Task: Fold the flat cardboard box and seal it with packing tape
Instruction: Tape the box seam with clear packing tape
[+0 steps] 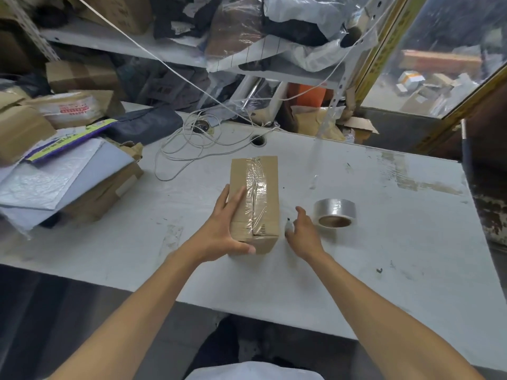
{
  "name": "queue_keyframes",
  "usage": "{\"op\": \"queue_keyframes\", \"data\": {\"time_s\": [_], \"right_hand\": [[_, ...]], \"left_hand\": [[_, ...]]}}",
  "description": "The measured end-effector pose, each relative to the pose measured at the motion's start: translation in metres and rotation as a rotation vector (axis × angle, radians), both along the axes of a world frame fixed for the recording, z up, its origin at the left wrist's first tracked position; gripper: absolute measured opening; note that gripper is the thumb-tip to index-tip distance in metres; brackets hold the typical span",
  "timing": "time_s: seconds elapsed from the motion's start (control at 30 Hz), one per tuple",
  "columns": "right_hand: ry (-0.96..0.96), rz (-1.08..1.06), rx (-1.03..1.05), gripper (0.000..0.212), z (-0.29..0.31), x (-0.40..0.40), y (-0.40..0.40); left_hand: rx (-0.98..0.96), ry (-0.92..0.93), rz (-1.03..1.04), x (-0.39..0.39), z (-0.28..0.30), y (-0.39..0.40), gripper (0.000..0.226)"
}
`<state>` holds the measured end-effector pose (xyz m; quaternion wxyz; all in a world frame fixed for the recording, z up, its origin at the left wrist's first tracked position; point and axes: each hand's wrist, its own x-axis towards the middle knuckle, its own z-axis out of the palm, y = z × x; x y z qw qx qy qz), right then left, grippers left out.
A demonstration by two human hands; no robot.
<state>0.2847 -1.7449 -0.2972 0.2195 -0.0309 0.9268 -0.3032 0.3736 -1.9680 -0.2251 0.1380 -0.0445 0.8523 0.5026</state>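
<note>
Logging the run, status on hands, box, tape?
Left hand flat on taped box. Right hand holds small tool, beside tape roll. Nothing blocking.

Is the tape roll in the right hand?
No: the tape roll sits on the table, apart from the right hand.
</note>
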Motion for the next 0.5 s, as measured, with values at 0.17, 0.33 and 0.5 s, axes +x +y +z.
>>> {"op": "queue_keyframes", "data": {"time_s": [0.17,0.33,0.5], "right_hand": [[-0.078,0.011,-0.04,0.074,-0.008,0.003,0.011],[0.027,-0.111,-0.311,0.058,0.024,0.0,0.001],[0.071,-0.035,-0.631,0.064,0.09,-0.042,-0.043]], "left_hand": [[-0.012,0.016,0.026,-0.001,-0.005,0.002,0.135],[-0.031,0.024,0.011,0.0,-0.004,0.003,0.136],[-0.051,0.048,-0.067,-0.002,-0.001,-0.005,0.133]]}}
